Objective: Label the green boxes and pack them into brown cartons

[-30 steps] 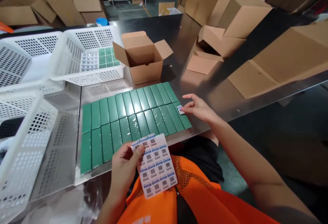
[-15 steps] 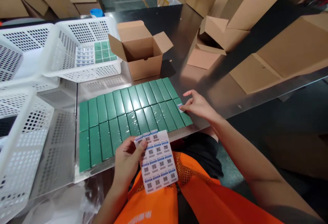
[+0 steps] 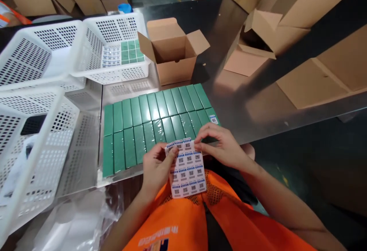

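Person wears a bright orange mesh hi-vis vest [image 3: 183, 224], open down the front w/ a dark gap between the two halves. Fabric is perforated netting near the top edge, smoother lower down. Pale printed lettering + a small dark/coloured logo on the vest's lower left panel, too blurred to read. Dark top underneath. Left hand [image 3: 156, 168] & right hand [image 3: 223, 147]: bare, no gloves; forearms bare, no sleeves in view.
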### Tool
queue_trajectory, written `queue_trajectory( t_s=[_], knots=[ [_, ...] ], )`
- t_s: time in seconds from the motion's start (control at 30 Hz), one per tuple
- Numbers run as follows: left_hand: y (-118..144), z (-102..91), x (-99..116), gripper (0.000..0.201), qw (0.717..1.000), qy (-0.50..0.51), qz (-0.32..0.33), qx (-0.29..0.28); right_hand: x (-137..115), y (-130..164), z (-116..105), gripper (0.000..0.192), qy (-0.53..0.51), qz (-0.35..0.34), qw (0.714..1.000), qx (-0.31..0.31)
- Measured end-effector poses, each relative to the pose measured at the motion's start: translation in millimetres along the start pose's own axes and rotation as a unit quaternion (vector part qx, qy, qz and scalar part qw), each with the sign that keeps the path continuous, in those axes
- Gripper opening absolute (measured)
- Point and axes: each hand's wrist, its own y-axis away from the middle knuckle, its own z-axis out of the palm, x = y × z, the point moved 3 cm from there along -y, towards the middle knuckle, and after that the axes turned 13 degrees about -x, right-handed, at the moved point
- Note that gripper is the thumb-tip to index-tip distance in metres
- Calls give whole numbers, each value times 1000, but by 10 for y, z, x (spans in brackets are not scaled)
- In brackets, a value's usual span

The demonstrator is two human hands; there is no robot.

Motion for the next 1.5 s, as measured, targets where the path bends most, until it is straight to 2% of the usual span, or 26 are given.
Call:
queue_trajectory(
  t_s=[0.13, 0.17, 0.27, 0.33, 0.4, 0.47, 0.5, 0.6, 0.7, 0.87, 0.97, 1.13, 1.2, 1.27, 1.33, 1.4, 1.5],
  knots=[
    [2, -9, -12, 35, 1000, -5, 11, -4, 39, -32, 0, 36, 17, 10, 1000, 19],
    [5, 1, -8, 35, 1000, -4, 13, -7, 31, -46, 10, 34, 22, 9, 1000, 15],
    [11, 24, 6, 37, 1000, 3, 15, -5, -54, -77, 49, 8, 21, -35, 999, 9],
    [9, 11, -2, 37, 1000, 5, 12, 0, -111, -81, 19, 9, -19, -80, 996, 29],
    [2, -30, -33, 35, 1000, 3, 5, 0, -88, -88, -105, 12, -80, -83, 990, 81],
    [-5, -83, -75, 34, 1000, 0, -3, -1, 45, -122, -286, 17, -126, -17, 983, 132],
    [-8, -106, -94, 34, 1000, -1, -5, -2, 141, -153, -376, 20, -136, 29, 981, 138],
    [-9, -143, -129, 34, 1000, -9, -7, -5, 449, -274, -556, 41, -154, 141, 976, 68],
    [2, -141, -140, 32, 1000, -15, -5, -5, 673, -354, -610, 65, -173, 201, 964, 17],
    [15, -151, -168, 34, 1000, -8, -17, -5, 781, -388, -558, 63, -185, 251, 950, 9],
    [7, -159, -174, 34, 1000, -7, -21, -9, 799, -416, -541, 60, -131, 264, 955, 15],
    [5, -145, -139, 32, 1000, -7, -9, -16, 735, -449, -584, 59, 62, 298, 952, 41],
    [15, -131, -118, 30, 1000, -7, -4, -18, 587, -427, -576, 55, 124, 265, 953, 77],
    [25, -115, -98, 29, 1000, -6, -1, -18, 374, -387, -481, 45, 135, 191, 968, 90],
    [31, -97, -77, 27, 1000, -4, 4, -20, 150, -344, -279, 35, 98, 98, 990, 34],
    [32, -82, -54, 26, 999, 0, 18, -30, -42, -298, -37, 27, 70, 14, 997, -39],
    [37, -76, -35, 29, 998, 6, 38, -57, -218, -231, 200, 4, 71, -104, 991, -47]
  ],
)
